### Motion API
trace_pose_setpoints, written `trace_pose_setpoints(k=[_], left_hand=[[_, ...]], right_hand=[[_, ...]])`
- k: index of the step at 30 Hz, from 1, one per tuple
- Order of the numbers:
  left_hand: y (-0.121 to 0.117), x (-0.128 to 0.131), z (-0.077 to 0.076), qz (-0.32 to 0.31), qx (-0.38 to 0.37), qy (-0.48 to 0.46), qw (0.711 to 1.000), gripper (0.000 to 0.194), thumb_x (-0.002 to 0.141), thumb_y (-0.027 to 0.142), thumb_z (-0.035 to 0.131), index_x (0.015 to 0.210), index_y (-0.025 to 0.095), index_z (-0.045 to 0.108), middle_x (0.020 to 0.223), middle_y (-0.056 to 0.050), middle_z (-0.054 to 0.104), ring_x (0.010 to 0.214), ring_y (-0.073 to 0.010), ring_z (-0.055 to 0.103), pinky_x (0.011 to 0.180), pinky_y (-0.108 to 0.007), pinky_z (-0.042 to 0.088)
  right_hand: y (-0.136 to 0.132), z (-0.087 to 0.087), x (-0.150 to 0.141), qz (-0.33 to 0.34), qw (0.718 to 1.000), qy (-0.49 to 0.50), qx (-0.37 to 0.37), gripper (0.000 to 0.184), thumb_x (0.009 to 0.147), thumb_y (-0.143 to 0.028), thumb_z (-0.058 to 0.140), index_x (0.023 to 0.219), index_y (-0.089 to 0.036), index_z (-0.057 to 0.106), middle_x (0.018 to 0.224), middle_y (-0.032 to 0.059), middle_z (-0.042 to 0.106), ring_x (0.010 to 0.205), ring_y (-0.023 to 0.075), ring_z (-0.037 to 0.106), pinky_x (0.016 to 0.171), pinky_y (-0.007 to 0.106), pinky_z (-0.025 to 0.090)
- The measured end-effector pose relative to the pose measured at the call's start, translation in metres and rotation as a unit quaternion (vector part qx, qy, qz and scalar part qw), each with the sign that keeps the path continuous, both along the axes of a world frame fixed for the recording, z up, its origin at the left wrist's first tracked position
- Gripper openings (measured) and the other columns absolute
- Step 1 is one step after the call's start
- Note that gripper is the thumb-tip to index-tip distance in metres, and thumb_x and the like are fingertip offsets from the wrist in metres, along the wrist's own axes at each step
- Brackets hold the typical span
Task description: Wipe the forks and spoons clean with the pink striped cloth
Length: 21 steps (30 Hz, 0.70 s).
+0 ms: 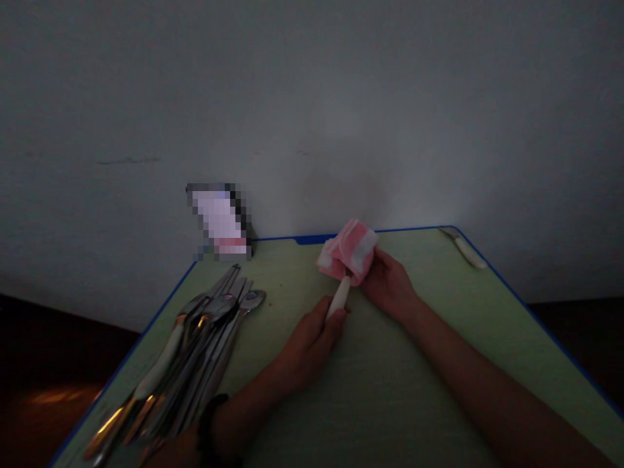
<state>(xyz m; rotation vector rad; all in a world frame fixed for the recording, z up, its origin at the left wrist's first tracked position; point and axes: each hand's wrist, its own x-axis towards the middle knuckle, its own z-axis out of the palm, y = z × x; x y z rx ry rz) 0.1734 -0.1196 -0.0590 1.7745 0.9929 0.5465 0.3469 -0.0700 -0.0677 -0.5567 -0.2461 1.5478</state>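
The left hand (312,341) is clamped on a white-handled utensil (340,296); the right hand (387,283) grips a pink-and-white cloth (351,250) around its far end.

The table (390,390) has a pale green top with a blue rim, and a solid blue patch marks the middle of its far edge. Along the left side lies a loose heap of cutlery (209,351), spoons among it, bowls mostly towards the far end. Near the far right corner, by the rim, one white-handled utensil (468,251) lies aslant, alone.
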Motion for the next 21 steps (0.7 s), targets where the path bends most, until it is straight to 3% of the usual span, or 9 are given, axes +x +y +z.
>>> trace_pose_setpoints(k=[4,8,15,21], left_hand=[[-0.001,0.0,0.005,-0.023,-0.001,0.019,1.0,0.033,0.094,0.044,0.031,0.099,0.017,0.048,0.063,0.004,0.043,0.055,-0.0111,0.041,0.051,-0.022,0.034],[0.0,0.0,0.006,-0.021,0.004,0.005,1.0,0.034,0.094,0.045,0.03,0.101,0.016,0.048,0.064,0.004,0.043,0.055,-0.0112,0.041,0.051,-0.023,0.035],[-0.002,0.001,0.003,-0.011,-0.014,0.002,1.0,0.034,0.094,0.044,0.03,0.103,0.017,0.049,0.061,0.005,0.041,0.053,-0.0106,0.04,0.05,-0.022,0.033],[-0.004,0.001,0.0,-0.002,-0.043,-0.047,0.998,0.033,0.095,0.044,0.027,0.1,0.018,0.047,0.06,0.006,0.038,0.05,-0.0092,0.036,0.047,-0.021,0.03]], right_hand=[[0.001,-0.007,0.001,0.028,0.999,-0.037,-0.019,0.016,0.083,-0.025,0.048,0.08,-0.018,0.062,0.074,0.0009,0.067,0.068,0.0141,0.059,0.074,0.029,0.049],[-0.004,-0.012,-0.002,0.075,0.988,-0.131,0.024,0.014,0.075,-0.032,0.058,0.076,-0.019,0.063,0.072,0.0006,0.065,0.07,0.0156,0.058,0.074,0.03,0.047],[-0.004,-0.009,-0.001,0.022,0.982,-0.189,0.02,0.02,0.068,-0.041,0.06,0.078,-0.023,0.061,0.077,0.0015,0.066,0.079,0.0192,0.058,0.075,0.032,0.047],[-0.002,-0.001,0.001,-0.023,0.983,-0.178,0.033,0.018,0.064,-0.041,0.06,0.073,-0.025,0.06,0.084,0.0011,0.066,0.091,0.0211,0.058,0.083,0.034,0.046]])
